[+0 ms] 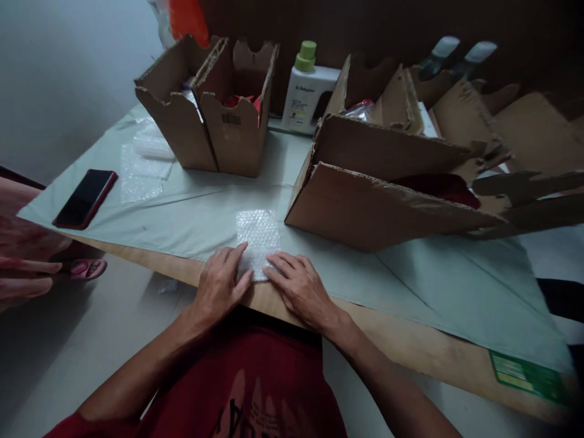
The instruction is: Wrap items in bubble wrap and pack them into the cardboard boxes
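Head view puts the bubble wrap sheet dead centre for me, lying flat on the pale cloth close to the table's near edge. My left hand rests on its near-left corner and my right hand on its near-right corner. Both sets of fingers are spread and flat, pressing down on the sheet and closed around nothing.

As I judge it, the step in hand is smoothing the sheet. To do it well I would keep the palms low, press evenly on both corners, and stroke outward so the wrap lies without puckers and does not skid on the cloth.

The sheet is roughly rectangular. Its long axis runs away from me, toward the far side of the table, tilted slightly to the right.

Just beyond it on the right sits a large open cardboard box lying on its side. Further back stand two upright cartons and a white bottle with a green cap. More bubble wrap and a dark phone lie well apart on the left, where another person's hand shows at the edge.
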Tool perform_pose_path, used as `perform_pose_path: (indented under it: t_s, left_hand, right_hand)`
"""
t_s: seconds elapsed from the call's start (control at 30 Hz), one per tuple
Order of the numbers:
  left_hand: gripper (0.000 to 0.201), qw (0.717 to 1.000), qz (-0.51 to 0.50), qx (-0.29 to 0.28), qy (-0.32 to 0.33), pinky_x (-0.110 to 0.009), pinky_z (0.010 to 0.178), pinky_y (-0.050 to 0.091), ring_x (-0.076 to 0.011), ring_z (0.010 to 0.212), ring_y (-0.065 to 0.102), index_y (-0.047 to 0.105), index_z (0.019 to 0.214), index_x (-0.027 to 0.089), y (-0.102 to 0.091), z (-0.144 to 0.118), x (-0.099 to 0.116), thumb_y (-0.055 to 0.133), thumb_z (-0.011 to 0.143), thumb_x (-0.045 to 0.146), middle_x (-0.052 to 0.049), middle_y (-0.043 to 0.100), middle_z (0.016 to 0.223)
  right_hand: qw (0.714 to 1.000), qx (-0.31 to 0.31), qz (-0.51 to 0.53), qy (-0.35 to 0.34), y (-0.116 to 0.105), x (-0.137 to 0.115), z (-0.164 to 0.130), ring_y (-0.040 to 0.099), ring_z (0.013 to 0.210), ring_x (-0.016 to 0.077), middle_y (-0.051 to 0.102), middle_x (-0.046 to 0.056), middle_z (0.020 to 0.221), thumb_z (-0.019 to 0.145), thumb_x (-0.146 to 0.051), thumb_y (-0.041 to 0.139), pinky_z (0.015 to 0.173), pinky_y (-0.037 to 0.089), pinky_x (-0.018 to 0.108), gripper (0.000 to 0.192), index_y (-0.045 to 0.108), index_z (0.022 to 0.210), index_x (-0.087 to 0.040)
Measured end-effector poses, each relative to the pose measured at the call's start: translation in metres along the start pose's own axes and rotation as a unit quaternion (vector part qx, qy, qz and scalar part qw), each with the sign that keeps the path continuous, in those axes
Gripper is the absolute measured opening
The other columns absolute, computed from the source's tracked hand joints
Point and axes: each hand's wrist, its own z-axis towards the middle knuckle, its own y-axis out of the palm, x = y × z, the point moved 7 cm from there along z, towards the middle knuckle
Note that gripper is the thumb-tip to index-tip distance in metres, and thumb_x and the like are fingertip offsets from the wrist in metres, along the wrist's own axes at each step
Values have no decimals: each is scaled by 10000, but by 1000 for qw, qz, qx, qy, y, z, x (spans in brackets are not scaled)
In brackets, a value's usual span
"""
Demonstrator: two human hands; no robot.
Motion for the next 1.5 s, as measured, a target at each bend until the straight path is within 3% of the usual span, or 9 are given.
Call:
perform_pose_path:
  t_s: [0.1, 0.2, 0.4, 0.7, 0.93, 1.1, 1.2, 1.33, 1.5]
  left_hand:
    - [448, 997, -7, 4, 82, -466, 987, 499, -303, 1184, 595, 545, 1381, 190, -10, -6, 19, 636, 950, 274, -159, 647, 1287]
    - [289, 992, -39, -42, 109, -412, 883, 505, -248, 986, 643, 624, 1260, 198, -6, -7, 25, 555, 979, 188, -90, 723, 1030]
    - [265, 998, -3, -40, 41, -398, 798, 490, -244, 852, 618, 662, 1214, 184, 11, 13, 4, 566, 970, 223, -65, 704, 880]
    - [319, 990, -53, -42, 126, -449, 976, 470, -267, 1076, 605, 606, 1286, 188, -1, 4, 18, 590, 968, 205, -107, 697, 1120]
    - [294, 998, -9, -38, 44, -450, 876, 496, -279, 949, 616, 657, 1239, 156, 14, 34, -8, 566, 976, 251, -116, 722, 1003]
    - [256, 996, -58, 62, -24, -411, 876, 516, -242, 930, 640, 687, 1158, 182, -3, 37, -13, 602, 967, 331, -94, 711, 1006]
    - [201, 967, -212, 57, -133, -331, 803, 539, -188, 856, 659, 704, 1066, 203, -12, 11, -15, 611, 949, 336, -46, 700, 926]
    - [371, 841, -435, -72, -314, -295, 706, 539, -171, 776, 657, 695, 1115, 161, 14, -22, -11, 709, 860, 430, -55, 717, 908]
    - [458, 755, -543, -108, -350, -252, 642, 484, -124, 648, 559, 698, 1076, 156, 35, -20, -1, 826, 753, 455, -6, 669, 780]
  right_hand:
    - [999, -12, 35, 6, -1, 4, 3, 656, 1120, 264, 747, 120, 1212, 974, -77, 514, 923, 481, 424, 264, 682, 1162, -154]
    - [993, -19, 107, 55, -6, 9, 0, 700, 948, 213, 782, 78, 1068, 1003, -102, 486, 858, 500, 375, 264, 682, 1168, -166]
    - [989, 89, 15, 115, -24, 14, -11, 651, 1120, 266, 725, 132, 1219, 1025, -223, 515, 919, 485, 426, 254, 679, 1216, -194]
    - [990, 39, 102, 89, -8, 18, -4, 639, 1088, 234, 759, 84, 1104, 1029, -185, 520, 968, 453, 423, 223, 683, 1181, -184]
    - [991, 62, 23, 116, -17, 15, -2, 572, 1225, 309, 674, 156, 1314, 998, -235, 565, 988, 444, 481, 311, 636, 1298, -191]
    - [995, -3, -37, 95, -5, 19, 15, 601, 1134, 302, 708, 139, 1234, 990, -159, 542, 946, 439, 466, 239, 680, 1184, -182]
    - [993, 32, 16, 115, -5, 32, 18, 637, 1057, 266, 743, 106, 1166, 1025, -175, 496, 897, 453, 430, 250, 700, 1166, -210]
    - [980, 92, 101, 147, -13, 35, 11, 675, 999, 245, 779, 83, 1106, 1042, -203, 484, 887, 460, 419, 260, 713, 1165, -212]
    - [952, 79, 244, 170, -22, 12, -8, 689, 919, 214, 787, 60, 1005, 1023, -189, 506, 874, 479, 391, 223, 717, 1089, -214]
